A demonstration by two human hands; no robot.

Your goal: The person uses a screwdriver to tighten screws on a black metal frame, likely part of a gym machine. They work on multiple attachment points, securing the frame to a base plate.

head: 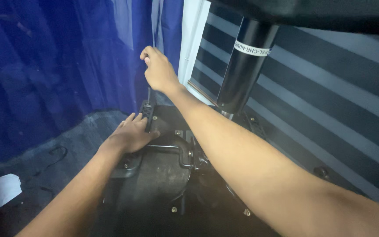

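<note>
Left hand (132,133) flat on chair underside (163,175) — right hand (158,70) raised.

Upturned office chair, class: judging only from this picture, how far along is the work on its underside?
Done: the seat base lies underside up, with the gas cylinder standing in its mechanism. In hand: the left hand presses flat by the armrest bracket, while the right hand grips a thin tool upright on it. Left: whether that fastener is tight cannot be seen.

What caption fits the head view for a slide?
Left hand pressing on an upturned chair base, right hand gripping a thin tool.
</note>
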